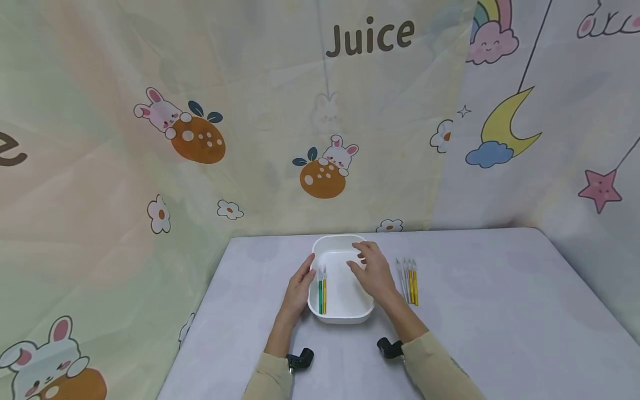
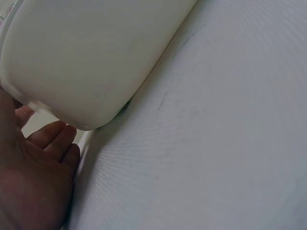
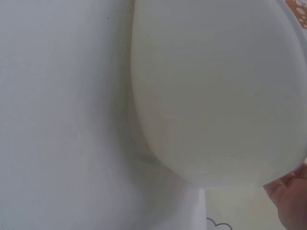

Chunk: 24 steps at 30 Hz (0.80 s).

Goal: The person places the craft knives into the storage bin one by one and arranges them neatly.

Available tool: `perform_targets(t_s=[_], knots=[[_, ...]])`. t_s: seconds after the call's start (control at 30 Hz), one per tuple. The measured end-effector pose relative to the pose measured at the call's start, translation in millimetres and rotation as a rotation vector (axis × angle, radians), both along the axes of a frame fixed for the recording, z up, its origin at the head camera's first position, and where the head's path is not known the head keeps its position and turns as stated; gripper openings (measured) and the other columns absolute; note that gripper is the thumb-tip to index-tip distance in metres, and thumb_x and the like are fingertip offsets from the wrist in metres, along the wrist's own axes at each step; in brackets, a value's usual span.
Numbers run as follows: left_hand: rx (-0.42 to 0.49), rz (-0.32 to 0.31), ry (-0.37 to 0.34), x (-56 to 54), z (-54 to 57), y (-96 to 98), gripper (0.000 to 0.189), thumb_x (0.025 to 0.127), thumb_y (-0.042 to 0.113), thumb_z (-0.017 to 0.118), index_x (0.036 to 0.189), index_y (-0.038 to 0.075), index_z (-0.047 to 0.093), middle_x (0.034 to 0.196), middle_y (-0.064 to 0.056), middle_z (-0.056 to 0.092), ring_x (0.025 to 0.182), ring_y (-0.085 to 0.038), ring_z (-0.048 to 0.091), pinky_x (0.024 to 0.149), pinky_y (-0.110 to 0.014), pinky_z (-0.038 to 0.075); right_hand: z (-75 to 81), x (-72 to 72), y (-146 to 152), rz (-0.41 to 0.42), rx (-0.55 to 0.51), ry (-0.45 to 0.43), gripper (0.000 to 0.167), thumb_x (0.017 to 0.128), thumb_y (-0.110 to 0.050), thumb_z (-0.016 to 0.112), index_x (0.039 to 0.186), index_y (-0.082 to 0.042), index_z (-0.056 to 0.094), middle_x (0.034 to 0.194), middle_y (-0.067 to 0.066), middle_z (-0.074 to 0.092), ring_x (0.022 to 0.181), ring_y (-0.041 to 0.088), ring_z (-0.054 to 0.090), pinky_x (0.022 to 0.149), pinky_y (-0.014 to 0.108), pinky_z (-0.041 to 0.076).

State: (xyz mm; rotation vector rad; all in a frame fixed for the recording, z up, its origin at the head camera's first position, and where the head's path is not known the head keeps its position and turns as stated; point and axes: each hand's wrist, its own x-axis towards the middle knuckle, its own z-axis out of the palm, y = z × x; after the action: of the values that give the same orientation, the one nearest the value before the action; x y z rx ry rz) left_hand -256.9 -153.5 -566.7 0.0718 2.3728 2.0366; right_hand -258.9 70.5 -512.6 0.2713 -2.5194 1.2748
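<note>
Two pens in the tray, an empty right hand above it

The step in hand looks to be a pause between placements: the left hand (image 1: 300,282) steadies the tray (image 1: 348,297) while the right hand (image 1: 374,275) is free over its right side. The tray sits by the table's (image 1: 235,339) far edge. Inside it, a green pen (image 1: 320,297) and a yellow pen (image 1: 324,296) lie side by side along the left wall, toward the near left corner. More pens (image 1: 411,286) lie in a row on the table, just beyond the tray's right rim.

The left fingers are nearly straight, laid together against the tray's left rim rather than wrapped round it. The right thumb and fingers are apart, with nothing between them; whether they touch the far right corner of the rim I cannot tell. If another pen is wanted, the next move calls for a reach outward over the right rim and a fine pinch on one slim barrel, leaving its neighbours in line.

The tray is white, smooth and slightly glossy, probably plastic: a rounded rectangle with soft corners, a raised lip and sloping walls. The pens are thin and straight, their far ends clear or pale; the row runs from pale barrels to yellow ones nearest the table's right edge. The table's cover is pale and matt, with a faint weave and small creases showing in the left wrist view.
</note>
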Motion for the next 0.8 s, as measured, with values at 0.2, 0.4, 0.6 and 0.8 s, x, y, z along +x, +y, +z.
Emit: perform_targets(t_s=[0.2,0.4,0.6,0.8], knots=[[0.011,-0.005,0.007,-0.7,-0.9,-0.6,0.047,0.112,0.027,0.045,0.159,0.032,0.044,0.168,0.01,0.036,0.16,-0.017,0.024,0.131,-0.049,0.018,-2.3,-2.1,8.1,-0.026,-0.039,0.021,0.048,0.092,-0.012,0.079,0.138,-0.006,0.064,0.138,0.014,0.058,0.112,0.029,0.067,0.094,0.044,0.061],[0.017,0.001,-0.004,-0.4,0.2,-0.8,0.046,0.111,0.029,0.046,0.157,0.035,0.045,0.167,0.013,0.037,0.16,-0.014,0.025,0.132,-0.047,0.018,-2.0,-2.6,14.6,-0.048,-0.068,0.023,0.048,0.092,-0.011,0.079,0.137,-0.004,0.064,0.138,0.015,0.058,0.112,0.03,0.066,0.095,0.045,0.061],[0.014,-0.011,0.002,-0.8,0.0,-1.5,0.048,0.111,0.029,0.046,0.159,0.033,0.044,0.168,0.011,0.035,0.16,-0.016,0.023,0.132,-0.048,0.018,-2.8,-1.4,21.8,-0.083,-0.065,0.011,0.048,0.092,-0.012,0.078,0.138,-0.005,0.064,0.137,0.015,0.058,0.113,0.032,0.066,0.094,0.048,0.061],[0.008,-0.014,0.008,-0.3,0.5,-1.1,0.048,0.111,0.028,0.045,0.159,0.033,0.043,0.168,0.011,0.035,0.16,-0.016,0.024,0.131,-0.048,0.019,-7.7,-1.8,28.4,-0.104,-0.041,-0.031,0.048,0.095,-0.016,0.076,0.14,-0.007,0.063,0.14,0.013,0.056,0.114,0.03,0.065,0.096,0.046,0.06]])
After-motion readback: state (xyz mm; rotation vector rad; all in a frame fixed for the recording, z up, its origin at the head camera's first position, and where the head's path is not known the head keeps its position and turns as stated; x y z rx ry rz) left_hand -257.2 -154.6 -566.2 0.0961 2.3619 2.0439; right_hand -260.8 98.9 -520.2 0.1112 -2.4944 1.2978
